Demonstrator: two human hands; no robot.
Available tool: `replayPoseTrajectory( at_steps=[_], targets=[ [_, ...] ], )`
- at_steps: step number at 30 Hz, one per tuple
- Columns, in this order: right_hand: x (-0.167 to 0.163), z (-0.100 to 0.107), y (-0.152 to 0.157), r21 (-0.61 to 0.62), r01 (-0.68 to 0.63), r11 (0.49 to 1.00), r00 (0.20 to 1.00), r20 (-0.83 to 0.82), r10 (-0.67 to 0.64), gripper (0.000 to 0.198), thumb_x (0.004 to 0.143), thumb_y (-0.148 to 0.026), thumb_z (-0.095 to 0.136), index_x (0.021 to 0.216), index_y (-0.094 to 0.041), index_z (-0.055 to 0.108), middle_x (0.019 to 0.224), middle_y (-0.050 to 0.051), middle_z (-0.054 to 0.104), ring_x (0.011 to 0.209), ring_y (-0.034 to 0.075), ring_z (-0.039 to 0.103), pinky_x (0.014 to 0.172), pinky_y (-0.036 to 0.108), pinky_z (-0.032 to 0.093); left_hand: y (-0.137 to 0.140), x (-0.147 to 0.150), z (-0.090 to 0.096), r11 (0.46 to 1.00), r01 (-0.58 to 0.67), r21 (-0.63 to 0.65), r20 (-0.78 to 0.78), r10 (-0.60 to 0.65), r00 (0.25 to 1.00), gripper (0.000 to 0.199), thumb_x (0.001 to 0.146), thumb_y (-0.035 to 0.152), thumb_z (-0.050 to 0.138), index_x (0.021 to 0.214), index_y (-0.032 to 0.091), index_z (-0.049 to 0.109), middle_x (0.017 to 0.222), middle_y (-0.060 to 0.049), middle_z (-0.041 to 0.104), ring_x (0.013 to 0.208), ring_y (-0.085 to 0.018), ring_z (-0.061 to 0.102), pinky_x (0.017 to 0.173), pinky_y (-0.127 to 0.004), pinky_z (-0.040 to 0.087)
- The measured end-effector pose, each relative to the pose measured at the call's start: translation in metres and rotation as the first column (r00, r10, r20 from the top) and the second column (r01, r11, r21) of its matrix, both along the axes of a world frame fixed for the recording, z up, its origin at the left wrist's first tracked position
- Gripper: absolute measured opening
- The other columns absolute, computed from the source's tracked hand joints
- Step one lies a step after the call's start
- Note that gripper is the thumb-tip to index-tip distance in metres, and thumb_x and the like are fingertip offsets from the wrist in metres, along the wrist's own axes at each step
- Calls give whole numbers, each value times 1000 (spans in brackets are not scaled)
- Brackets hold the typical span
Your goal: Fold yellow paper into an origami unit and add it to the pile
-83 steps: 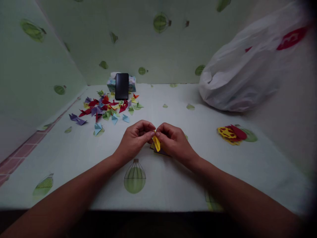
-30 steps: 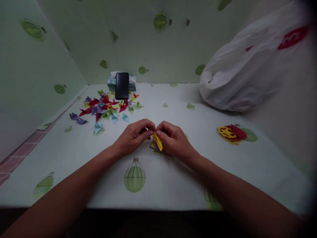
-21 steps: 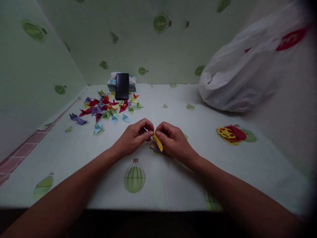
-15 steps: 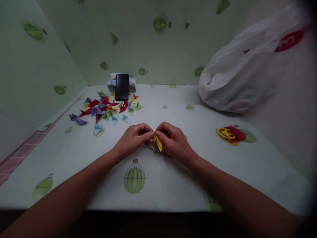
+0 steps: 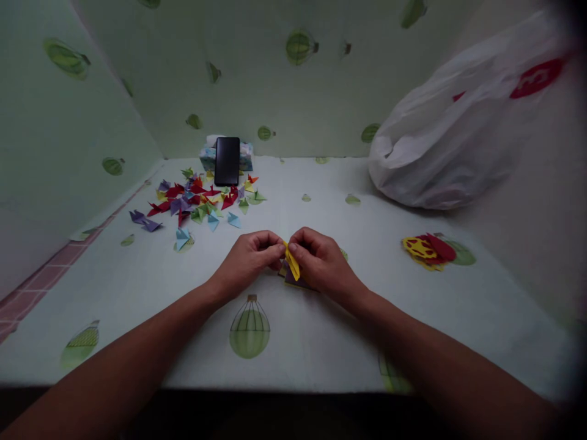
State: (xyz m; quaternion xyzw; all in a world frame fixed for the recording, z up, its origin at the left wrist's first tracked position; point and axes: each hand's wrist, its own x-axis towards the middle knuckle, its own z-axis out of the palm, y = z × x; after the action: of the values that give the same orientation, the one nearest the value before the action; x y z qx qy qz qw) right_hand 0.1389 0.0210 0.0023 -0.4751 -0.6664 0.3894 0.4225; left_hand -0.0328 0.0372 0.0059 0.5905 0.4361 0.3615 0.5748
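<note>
Two-handed pinch: left hand (image 5: 251,256) and right hand (image 5: 324,261) both nip the top of the folded yellow paper (image 5: 293,267), above mid-desk (image 5: 316,342), well back from the near edge. Uneven tugging could tear it, I'd judge. Against the earliest frame, its lower end slants more rightward.

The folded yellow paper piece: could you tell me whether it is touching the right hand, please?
Touching: in the head view, the right hand has its thumb tip against the folded yellow paper piece.
</note>
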Motion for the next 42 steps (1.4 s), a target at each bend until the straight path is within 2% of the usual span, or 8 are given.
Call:
replayPoseTrajectory(
  at_steps=[5, 24, 34, 42],
  targets=[
    [1, 0, 1, 1, 20, 1000, 1000, 6, -20, 13, 85, -27, 53, 75, -19, 54, 69, -1, 56, 63, 13, 48, 60, 27, 38, 0, -1, 0, 999, 36, -1, 37, -36, 999, 17, 83, 31, 68, 83, 14, 69, 69, 1, 65, 63, -9, 59, 63, -22, 49],
    [0, -2, 2, 22, 76, 997, 996, 46, -77, 18, 83, -27, 60, 69, -19, 52, 64, -3, 54, 59, 11, 46, 55, 25, 36, -4, 1, 5, 1000, 6, 27, 5, -6, 1000, 18, 81, 32, 69, 81, 14, 71, 65, 1, 65, 62, -11, 59, 64, -24, 50],
    [-1, 0, -1, -21, 61, 998, 998, 26, -60, 15, 83, -23, 58, 69, -19, 53, 65, -2, 55, 60, 11, 47, 57, 25, 37, -2, 2, 4, 996, -6, 90, -61, 11, 998, 18, 83, 31, 66, 80, 14, 69, 66, 1, 64, 61, -10, 58, 62, -23, 47],
    [-2, 0, -2, -104, 19, 994, 997, -76, -27, 15, 85, -28, 57, 73, -18, 55, 66, -1, 57, 60, 12, 49, 57, 25, 41, -3, 2, 6, 994, -32, 101, -88, 41, 995, 15, 80, 29, 65, 79, 14, 67, 65, 2, 62, 60, -11, 57, 61, -24, 46]
  ],
)
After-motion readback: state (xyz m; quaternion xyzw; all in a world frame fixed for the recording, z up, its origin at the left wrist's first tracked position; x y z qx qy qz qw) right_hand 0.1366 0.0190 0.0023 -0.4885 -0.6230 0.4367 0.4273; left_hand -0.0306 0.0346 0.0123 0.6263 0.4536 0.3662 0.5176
